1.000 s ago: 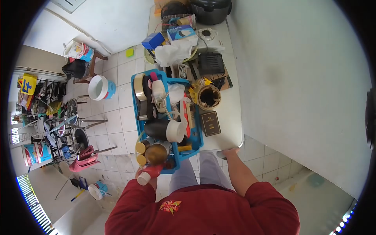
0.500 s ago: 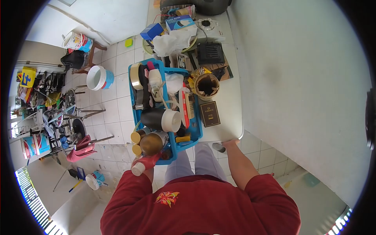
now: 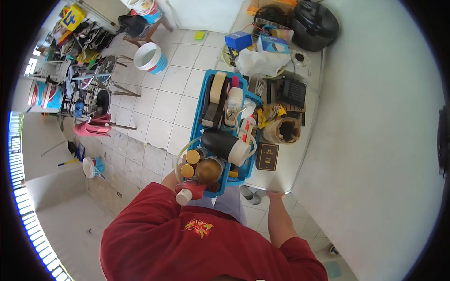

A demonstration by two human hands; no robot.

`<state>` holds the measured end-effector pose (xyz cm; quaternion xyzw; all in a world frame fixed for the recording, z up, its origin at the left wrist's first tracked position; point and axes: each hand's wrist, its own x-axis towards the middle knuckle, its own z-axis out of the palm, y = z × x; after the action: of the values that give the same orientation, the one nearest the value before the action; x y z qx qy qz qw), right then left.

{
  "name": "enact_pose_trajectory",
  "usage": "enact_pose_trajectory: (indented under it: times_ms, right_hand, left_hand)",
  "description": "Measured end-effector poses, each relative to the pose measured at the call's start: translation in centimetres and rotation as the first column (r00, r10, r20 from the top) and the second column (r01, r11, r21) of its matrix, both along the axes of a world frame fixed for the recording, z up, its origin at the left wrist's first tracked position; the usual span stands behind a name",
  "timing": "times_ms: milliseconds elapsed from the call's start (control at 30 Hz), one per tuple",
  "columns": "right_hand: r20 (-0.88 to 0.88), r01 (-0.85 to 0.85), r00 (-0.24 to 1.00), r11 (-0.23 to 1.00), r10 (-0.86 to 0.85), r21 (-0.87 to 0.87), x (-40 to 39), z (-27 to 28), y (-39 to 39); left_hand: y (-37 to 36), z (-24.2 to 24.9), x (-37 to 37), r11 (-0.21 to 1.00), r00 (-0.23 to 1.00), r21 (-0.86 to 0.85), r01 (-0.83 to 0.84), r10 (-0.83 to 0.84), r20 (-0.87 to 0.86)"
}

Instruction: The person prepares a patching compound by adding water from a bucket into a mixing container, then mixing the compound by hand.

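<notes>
A blue plastic basket packed with goods lies along the table's left side. In it are a tape roll, a black bottle with a white cap, yellow-capped jars and a red bottle with a white cap. My left hand is at the basket's near left side, its fingers hidden behind the basket and bottles. A second blue basket is partly covered by the first. My right hand is at the table's front edge near a dark box; its fingers are too small to make out.
On the white table stand a used tin, a black ribbed device, white plastic bags and a large black pot. A wall closes the right side. A white bucket and metal chairs stand left.
The head view has turned, so the table, baskets and bucket appear tilted and the baskets sit further right in the picture. My right hand stays at the table's front edge.
</notes>
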<state>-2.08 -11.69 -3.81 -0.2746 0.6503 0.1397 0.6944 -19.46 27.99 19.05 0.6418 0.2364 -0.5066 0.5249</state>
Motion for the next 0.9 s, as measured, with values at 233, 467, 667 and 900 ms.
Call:
enact_pose_trajectory:
  times_ms: [233, 467, 667, 900]
  right_hand:
    - [0.05, 0.033, 0.998, 0.991, -0.04, 0.129, 0.6, 3.1, 1.7]
    - [-0.08, -0.043, 0.996, 0.997, 0.047, 0.062, 0.9, 2.5, 0.8]
    - [-0.231, -0.278, 0.933, 0.96, 0.276, 0.024, 0.4, 1.0, -1.9]
    - [-0.387, -0.545, 0.807, 0.816, 0.447, -0.193, -2.5, 5.3, -1.5]
  left_hand:
    - [0.5, -10.1, -2.9, 0.902, 0.903, 0.083, -0.423, 0.427, -0.038]
    - [1.5, -18.8, -3.8, 0.606, 0.625, 0.201, -0.769, 0.78, 0.04]
    - [2.8, -24.0, -3.6, 0.385, 0.439, 0.284, -0.878, 0.885, 0.156]
    - [3.4, -30.4, -6.2, 0.264, 0.438, 0.471, -0.842, 0.843, 0.311]
